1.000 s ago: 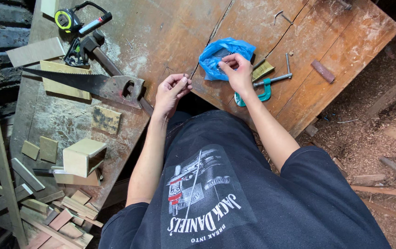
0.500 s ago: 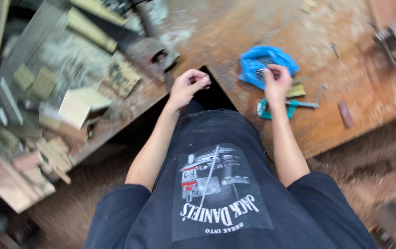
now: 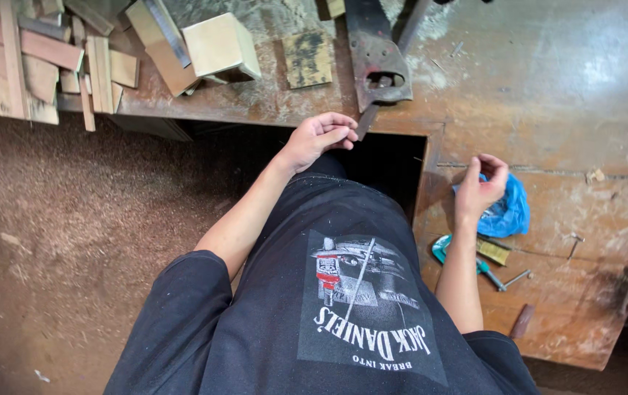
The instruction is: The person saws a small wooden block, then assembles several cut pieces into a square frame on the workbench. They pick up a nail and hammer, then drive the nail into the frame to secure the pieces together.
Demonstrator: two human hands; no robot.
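Blue plastic bag (image 3: 510,212) lies on the wooden counter (image 3: 548,95), and the right hand (image 3: 480,187) touches it, fingers curled, pinching something too small to see. Left of the bag, the left hand (image 3: 319,136) pinches a thin dark strip by the saw handle (image 3: 378,73). Wood blocks (image 3: 220,48) sit farther left. Nothing looks joined or cut yet.
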